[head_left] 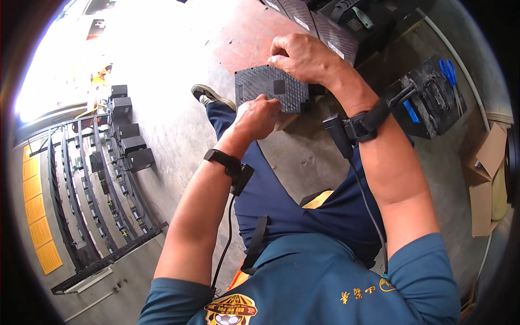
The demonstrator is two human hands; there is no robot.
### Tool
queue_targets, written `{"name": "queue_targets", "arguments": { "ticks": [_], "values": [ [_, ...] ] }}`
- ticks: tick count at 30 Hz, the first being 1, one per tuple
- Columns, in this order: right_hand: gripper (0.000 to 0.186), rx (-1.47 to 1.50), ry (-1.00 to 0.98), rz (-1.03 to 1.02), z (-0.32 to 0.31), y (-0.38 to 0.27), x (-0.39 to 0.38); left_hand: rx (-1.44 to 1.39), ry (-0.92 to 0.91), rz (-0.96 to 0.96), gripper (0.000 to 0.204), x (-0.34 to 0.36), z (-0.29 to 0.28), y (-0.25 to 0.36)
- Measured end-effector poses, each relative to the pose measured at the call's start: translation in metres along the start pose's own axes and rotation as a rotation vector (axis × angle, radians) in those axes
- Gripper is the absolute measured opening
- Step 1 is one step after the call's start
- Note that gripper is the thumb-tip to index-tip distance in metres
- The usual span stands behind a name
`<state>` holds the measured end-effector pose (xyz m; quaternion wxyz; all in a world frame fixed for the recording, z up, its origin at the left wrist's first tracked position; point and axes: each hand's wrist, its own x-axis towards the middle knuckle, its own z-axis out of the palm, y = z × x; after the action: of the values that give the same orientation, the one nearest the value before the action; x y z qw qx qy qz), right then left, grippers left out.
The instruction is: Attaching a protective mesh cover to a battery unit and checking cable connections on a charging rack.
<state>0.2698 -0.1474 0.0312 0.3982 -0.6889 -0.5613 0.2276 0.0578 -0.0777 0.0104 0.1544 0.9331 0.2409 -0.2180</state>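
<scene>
Your left hand [257, 117] is curled at the near edge of the box [253, 84] and your right hand [304, 57] bunched at its far edge, can't tell if either's pinching, box kinda longer left-to-right.

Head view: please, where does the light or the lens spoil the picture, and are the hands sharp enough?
In the head view, glare washes out the floor at upper left; also in the head view, the dark rack bows and the rim goes black; in that view, the left hand, right hand and dark textured box look reasonably sharp.
</scene>
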Motion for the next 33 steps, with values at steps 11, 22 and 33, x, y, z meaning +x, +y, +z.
{"name": "queue_targets", "arguments": {
  "ticks": [11, 22, 33],
  "values": [
    [0.025, -0.001, -0.003, 0.000, 0.003, -0.002, 0.001, -0.266, 0.231, -0.401, 0.050, -0.009, 0.017, 0.010],
    [0.025, -0.069, 0.027, -0.040, 0.001, -0.001, 0.001, -0.097, 0.152, 0.004, 0.031, -0.005, 0.014, -0.008],
    [0.027, -0.002, 0.125, -0.269, -0.003, -0.010, 0.001, -0.567, 0.279, -0.286, 0.040, 0.004, 0.040, -0.013]
  ]
}}
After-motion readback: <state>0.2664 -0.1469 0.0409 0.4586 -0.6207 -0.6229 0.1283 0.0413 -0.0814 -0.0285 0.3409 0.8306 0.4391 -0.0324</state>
